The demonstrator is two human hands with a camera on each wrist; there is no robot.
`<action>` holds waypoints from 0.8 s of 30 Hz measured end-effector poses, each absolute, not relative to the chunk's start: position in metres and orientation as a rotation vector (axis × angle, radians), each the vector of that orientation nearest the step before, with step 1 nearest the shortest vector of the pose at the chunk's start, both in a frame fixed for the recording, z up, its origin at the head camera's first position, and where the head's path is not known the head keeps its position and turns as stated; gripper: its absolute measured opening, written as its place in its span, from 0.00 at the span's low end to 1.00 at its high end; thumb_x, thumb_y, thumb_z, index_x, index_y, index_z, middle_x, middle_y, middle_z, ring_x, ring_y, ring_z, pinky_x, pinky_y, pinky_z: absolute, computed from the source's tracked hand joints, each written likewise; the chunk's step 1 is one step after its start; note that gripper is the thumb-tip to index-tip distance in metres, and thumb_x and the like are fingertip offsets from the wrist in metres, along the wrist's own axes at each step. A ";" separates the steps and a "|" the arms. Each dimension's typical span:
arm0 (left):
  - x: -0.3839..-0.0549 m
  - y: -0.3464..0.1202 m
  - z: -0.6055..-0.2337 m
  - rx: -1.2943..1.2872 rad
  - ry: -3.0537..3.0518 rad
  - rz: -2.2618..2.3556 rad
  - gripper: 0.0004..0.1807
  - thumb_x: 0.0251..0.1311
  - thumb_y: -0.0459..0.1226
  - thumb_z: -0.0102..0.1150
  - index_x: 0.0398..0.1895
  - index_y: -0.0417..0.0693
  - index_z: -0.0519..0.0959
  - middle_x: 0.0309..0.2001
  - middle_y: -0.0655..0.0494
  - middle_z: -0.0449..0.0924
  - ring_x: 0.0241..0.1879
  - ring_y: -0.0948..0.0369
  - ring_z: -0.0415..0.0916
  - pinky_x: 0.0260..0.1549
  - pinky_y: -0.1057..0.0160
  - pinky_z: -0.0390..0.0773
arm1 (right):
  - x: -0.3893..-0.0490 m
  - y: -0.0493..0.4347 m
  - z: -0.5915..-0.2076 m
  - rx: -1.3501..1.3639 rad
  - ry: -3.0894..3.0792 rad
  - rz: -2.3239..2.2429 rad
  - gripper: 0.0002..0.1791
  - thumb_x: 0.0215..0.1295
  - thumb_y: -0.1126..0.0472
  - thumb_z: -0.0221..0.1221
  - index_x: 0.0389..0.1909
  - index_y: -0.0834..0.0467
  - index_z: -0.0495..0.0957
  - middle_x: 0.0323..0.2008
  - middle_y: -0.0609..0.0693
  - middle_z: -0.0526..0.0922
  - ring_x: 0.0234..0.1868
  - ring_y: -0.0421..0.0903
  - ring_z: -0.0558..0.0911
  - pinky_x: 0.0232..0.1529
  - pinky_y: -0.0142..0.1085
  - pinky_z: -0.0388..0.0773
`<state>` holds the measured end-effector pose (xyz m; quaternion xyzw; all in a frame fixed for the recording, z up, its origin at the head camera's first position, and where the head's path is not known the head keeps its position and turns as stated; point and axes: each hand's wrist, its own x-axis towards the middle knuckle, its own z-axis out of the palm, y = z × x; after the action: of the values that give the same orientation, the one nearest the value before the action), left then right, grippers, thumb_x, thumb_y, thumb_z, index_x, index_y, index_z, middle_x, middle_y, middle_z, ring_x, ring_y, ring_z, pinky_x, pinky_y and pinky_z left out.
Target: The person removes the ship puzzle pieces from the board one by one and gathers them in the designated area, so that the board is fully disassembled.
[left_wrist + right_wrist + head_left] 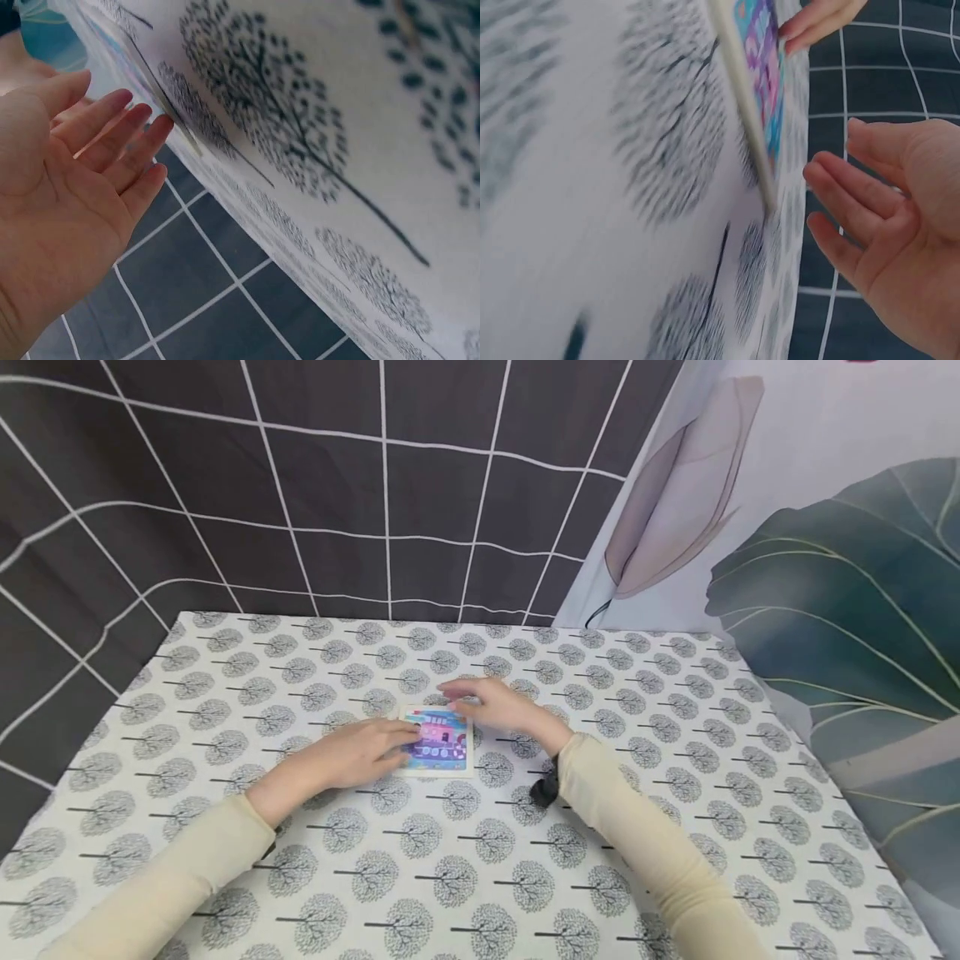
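A flat square board (441, 749) with a colourful pink, purple and blue picture and a pale border lies on the tablecloth. Over its left edge reach the loosely extended fingers of my left hand (365, 752). In the left wrist view, that hand (71, 176) shows a turned palm, with fingertips right at the rim. My right hand (491, 703) is at the upper right corner, its fingers relaxed. The right wrist view has this hand (892, 217) holding nothing, a little beside the thick pale edge of the board (761, 67).
A white tablecloth (457, 881) printed with grey trees covers the table. Behind it hangs a dark curtain (322, 485) with white grid lines. To the right is a light cloth (840, 602) with large leaf and petal prints.
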<state>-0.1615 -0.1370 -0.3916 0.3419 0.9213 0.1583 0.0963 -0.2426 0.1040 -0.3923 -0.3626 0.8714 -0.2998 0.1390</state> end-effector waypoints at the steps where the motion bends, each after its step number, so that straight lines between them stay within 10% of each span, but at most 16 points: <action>1: -0.161 -0.137 -0.391 1.017 2.731 0.440 0.24 0.66 0.44 0.48 0.62 0.42 0.70 0.65 0.46 0.66 0.64 0.45 0.62 0.63 0.43 0.60 | -0.244 0.099 -0.393 -1.046 2.518 -0.865 0.24 0.67 0.58 0.53 0.63 0.58 0.67 0.56 0.54 0.77 0.57 0.49 0.76 0.60 0.42 0.71; 24: -0.157 -0.128 -0.396 1.118 2.736 0.330 0.27 0.65 0.44 0.49 0.66 0.44 0.65 0.68 0.46 0.60 0.64 0.47 0.60 0.63 0.46 0.62 | -0.260 0.046 -0.394 -0.911 2.495 -0.707 0.15 0.48 0.62 0.69 0.39 0.57 0.83 0.32 0.47 0.86 0.32 0.38 0.81 0.38 0.25 0.77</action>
<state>-0.1571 -0.1280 -0.3965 0.3745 0.9168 0.1108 0.0839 -0.2602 0.0457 -0.3935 -0.3250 0.8903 -0.2522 0.1953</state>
